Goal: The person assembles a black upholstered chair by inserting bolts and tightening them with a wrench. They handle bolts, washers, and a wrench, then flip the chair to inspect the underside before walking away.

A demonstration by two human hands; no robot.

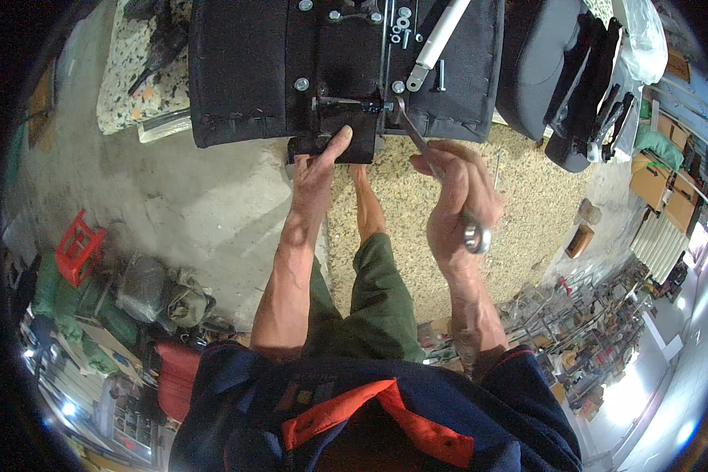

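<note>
A black padded panel (pixel 240 75) lies across the top of the view, with a black metal bracket (pixel 346 55) bolted along its middle. My left hand (pixel 316 177) is closed on the black plate (pixel 359 148) at the bracket's near end, thumb on top and fingers hidden underneath. In my right hand (pixel 460 185) is a combination wrench (pixel 418 140). Its open end meets or nearly meets a bolt (pixel 387 107) on the bracket's right side; exact contact is hard to tell. The ring end sticks out below my fist. To the right lies a white cylindrical strut (pixel 439 43).
Loose bolts and nuts (pixel 402 30) and a single long bolt (pixel 441 75) rest on the panel. Beside it stand a grey padded cushion (pixel 539 59) and black metal parts (pixel 606 106). A red stool (pixel 79 246) is at left; a brick-like block (pixel 580 241) lies at right.
</note>
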